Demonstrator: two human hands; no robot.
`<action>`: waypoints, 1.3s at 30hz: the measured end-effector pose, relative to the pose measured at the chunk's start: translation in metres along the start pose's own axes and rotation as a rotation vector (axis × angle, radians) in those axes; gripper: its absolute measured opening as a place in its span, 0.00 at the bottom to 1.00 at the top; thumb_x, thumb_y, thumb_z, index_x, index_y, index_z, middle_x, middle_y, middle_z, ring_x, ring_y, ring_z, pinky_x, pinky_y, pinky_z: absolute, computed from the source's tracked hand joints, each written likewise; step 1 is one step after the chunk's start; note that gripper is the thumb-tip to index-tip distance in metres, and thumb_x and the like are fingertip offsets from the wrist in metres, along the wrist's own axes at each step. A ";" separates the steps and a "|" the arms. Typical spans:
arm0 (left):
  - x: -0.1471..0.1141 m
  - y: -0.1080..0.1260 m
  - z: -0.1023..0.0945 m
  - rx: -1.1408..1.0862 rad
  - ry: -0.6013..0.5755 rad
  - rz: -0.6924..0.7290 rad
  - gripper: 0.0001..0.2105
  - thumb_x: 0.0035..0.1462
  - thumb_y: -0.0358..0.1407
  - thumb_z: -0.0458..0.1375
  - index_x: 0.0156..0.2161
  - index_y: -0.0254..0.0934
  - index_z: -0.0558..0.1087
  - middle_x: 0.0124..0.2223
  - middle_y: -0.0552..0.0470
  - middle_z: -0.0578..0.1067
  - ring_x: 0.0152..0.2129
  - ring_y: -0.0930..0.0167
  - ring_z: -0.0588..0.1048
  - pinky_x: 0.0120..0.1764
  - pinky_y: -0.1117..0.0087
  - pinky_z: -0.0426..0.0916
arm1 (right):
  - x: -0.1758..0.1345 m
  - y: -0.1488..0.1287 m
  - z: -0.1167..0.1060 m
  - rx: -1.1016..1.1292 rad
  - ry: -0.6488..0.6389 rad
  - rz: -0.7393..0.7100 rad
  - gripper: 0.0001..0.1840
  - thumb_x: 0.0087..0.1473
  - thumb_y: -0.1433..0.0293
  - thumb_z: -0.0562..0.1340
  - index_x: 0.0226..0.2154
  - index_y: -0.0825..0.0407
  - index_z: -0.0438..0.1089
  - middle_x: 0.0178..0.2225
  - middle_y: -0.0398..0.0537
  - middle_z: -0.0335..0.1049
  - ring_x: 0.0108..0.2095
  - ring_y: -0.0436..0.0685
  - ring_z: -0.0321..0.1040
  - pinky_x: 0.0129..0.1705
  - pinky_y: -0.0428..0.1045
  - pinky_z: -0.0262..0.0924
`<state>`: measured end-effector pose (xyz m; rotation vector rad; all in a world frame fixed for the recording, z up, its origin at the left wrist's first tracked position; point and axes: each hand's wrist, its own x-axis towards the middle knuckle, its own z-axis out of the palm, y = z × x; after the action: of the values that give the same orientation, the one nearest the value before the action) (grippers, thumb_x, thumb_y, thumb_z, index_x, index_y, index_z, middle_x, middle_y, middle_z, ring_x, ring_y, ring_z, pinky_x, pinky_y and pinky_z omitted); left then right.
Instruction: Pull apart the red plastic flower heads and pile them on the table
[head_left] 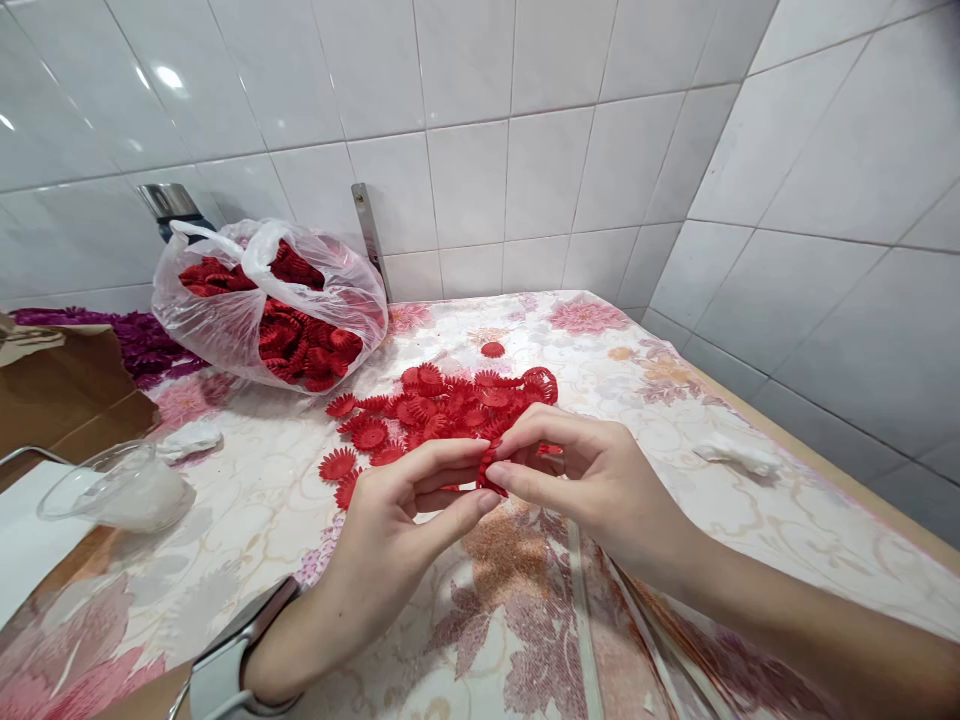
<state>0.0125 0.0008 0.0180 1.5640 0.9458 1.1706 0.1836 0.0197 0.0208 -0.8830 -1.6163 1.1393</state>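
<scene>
Between my two hands is a small red fringed flower piece (489,472), upright and partly covered by my fingers. My left hand (409,510) pinches its left side with thumb and fingertips. On the opposite side, my right hand (589,465) grips it between thumb and index finger, its other fingers curled behind. Just beyond my fingers lies a loose heap of similar red fringed flowers (431,405). One red flower (493,350) lies apart behind the heap.
A clear plastic bag (180,330) full of red flowers stands back left, before a metal-capped bottle (169,200). Purple flowers (146,340), a brown paper bag (67,390) and a clear plastic cup (120,490) are left. A crumpled white scrap (739,455) lies right. Tiled walls (465,190) border the table.
</scene>
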 end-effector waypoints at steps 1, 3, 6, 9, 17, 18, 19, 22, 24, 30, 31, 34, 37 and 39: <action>0.000 0.000 0.000 0.004 0.000 0.001 0.11 0.51 0.29 0.62 0.41 0.45 0.76 0.41 0.59 0.80 0.36 0.75 0.78 0.41 0.80 0.73 | 0.000 0.000 0.000 -0.001 0.000 0.001 0.04 0.48 0.68 0.66 0.26 0.51 0.71 0.28 0.42 0.65 0.28 0.50 0.61 0.28 0.48 0.55; -0.001 0.000 0.000 0.008 -0.001 -0.001 0.11 0.52 0.29 0.62 0.41 0.45 0.75 0.41 0.60 0.80 0.36 0.76 0.78 0.41 0.81 0.73 | -0.001 0.000 0.000 -0.004 -0.001 0.007 0.04 0.47 0.68 0.66 0.26 0.51 0.71 0.27 0.41 0.64 0.27 0.50 0.60 0.27 0.47 0.54; -0.001 0.000 0.000 0.015 0.000 -0.003 0.11 0.52 0.29 0.62 0.40 0.46 0.75 0.40 0.61 0.80 0.36 0.76 0.78 0.41 0.82 0.73 | -0.001 -0.001 0.000 -0.016 0.000 0.015 0.05 0.47 0.67 0.66 0.25 0.51 0.70 0.27 0.40 0.63 0.25 0.48 0.57 0.25 0.47 0.52; 0.000 0.000 0.000 0.016 0.005 -0.001 0.11 0.52 0.29 0.62 0.39 0.46 0.75 0.40 0.61 0.80 0.36 0.76 0.78 0.41 0.81 0.73 | 0.000 -0.001 0.000 -0.004 -0.011 0.023 0.05 0.47 0.67 0.66 0.26 0.50 0.70 0.28 0.41 0.63 0.27 0.49 0.59 0.26 0.47 0.54; -0.001 -0.001 0.002 -0.022 0.031 -0.035 0.11 0.49 0.28 0.64 0.38 0.43 0.75 0.38 0.59 0.80 0.35 0.75 0.78 0.40 0.80 0.73 | 0.001 0.001 0.000 -0.073 0.000 -0.039 0.02 0.48 0.71 0.63 0.26 0.52 0.72 0.27 0.42 0.63 0.27 0.49 0.60 0.26 0.47 0.54; -0.001 -0.001 0.002 -0.024 0.033 -0.050 0.11 0.48 0.27 0.64 0.38 0.42 0.75 0.38 0.58 0.80 0.35 0.75 0.78 0.40 0.80 0.73 | 0.001 0.001 0.001 -0.097 0.008 -0.048 0.03 0.49 0.72 0.63 0.25 0.52 0.71 0.27 0.42 0.63 0.26 0.49 0.59 0.25 0.46 0.53; 0.000 0.000 0.002 -0.033 0.033 -0.068 0.11 0.47 0.27 0.65 0.37 0.42 0.75 0.38 0.58 0.80 0.35 0.75 0.78 0.39 0.80 0.73 | 0.001 0.001 0.001 -0.118 0.011 -0.060 0.03 0.49 0.73 0.62 0.25 0.52 0.71 0.26 0.41 0.62 0.25 0.48 0.59 0.25 0.46 0.53; 0.004 0.002 0.001 -0.079 0.042 -0.137 0.07 0.48 0.29 0.64 0.34 0.40 0.76 0.34 0.58 0.79 0.32 0.75 0.78 0.37 0.80 0.73 | 0.001 0.001 0.003 -0.193 -0.020 -0.095 0.05 0.50 0.75 0.60 0.25 0.53 0.69 0.26 0.41 0.62 0.25 0.48 0.58 0.25 0.46 0.52; 0.008 0.003 -0.001 -0.080 0.061 -0.197 0.03 0.49 0.30 0.62 0.32 0.38 0.76 0.31 0.57 0.79 0.30 0.75 0.77 0.35 0.80 0.72 | 0.001 0.001 0.003 -0.271 -0.065 -0.127 0.06 0.52 0.76 0.58 0.25 0.54 0.67 0.27 0.41 0.62 0.26 0.48 0.58 0.26 0.46 0.52; 0.016 0.003 -0.006 0.014 0.037 -0.320 0.08 0.45 0.26 0.61 0.34 0.34 0.74 0.25 0.56 0.78 0.24 0.76 0.75 0.29 0.79 0.71 | 0.002 0.003 0.001 -0.401 -0.212 -0.111 0.06 0.54 0.76 0.54 0.27 0.53 0.62 0.30 0.43 0.61 0.29 0.49 0.58 0.30 0.47 0.53; 0.016 0.003 -0.008 0.044 0.046 -0.296 0.09 0.45 0.26 0.61 0.35 0.34 0.74 0.25 0.56 0.77 0.23 0.76 0.75 0.29 0.78 0.70 | 0.002 0.003 0.000 -0.382 -0.218 -0.083 0.06 0.54 0.76 0.54 0.27 0.53 0.62 0.30 0.43 0.61 0.29 0.49 0.58 0.30 0.47 0.53; 0.018 0.002 -0.012 0.154 0.099 -0.198 0.11 0.45 0.27 0.60 0.37 0.35 0.72 0.26 0.55 0.78 0.23 0.74 0.76 0.28 0.77 0.70 | 0.005 -0.001 -0.002 -0.287 -0.207 0.046 0.05 0.54 0.73 0.54 0.27 0.52 0.61 0.26 0.40 0.58 0.25 0.49 0.55 0.26 0.46 0.51; 0.022 0.000 -0.018 0.264 0.152 -0.127 0.10 0.46 0.29 0.60 0.37 0.35 0.71 0.27 0.53 0.79 0.25 0.71 0.77 0.28 0.76 0.71 | 0.008 -0.005 -0.005 -0.179 -0.211 0.141 0.06 0.54 0.70 0.55 0.27 0.52 0.60 0.23 0.39 0.56 0.23 0.48 0.53 0.24 0.46 0.50; 0.025 0.000 -0.021 0.329 0.182 -0.092 0.09 0.47 0.30 0.60 0.36 0.35 0.71 0.28 0.51 0.79 0.26 0.70 0.78 0.29 0.74 0.71 | 0.008 -0.005 -0.005 -0.143 -0.224 0.152 0.05 0.54 0.69 0.55 0.27 0.52 0.60 0.24 0.39 0.57 0.24 0.49 0.54 0.25 0.46 0.51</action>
<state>-0.0016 0.0287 0.0261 1.6672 1.3726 1.1481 0.1859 0.0267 0.0290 -1.0145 -1.8570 1.2768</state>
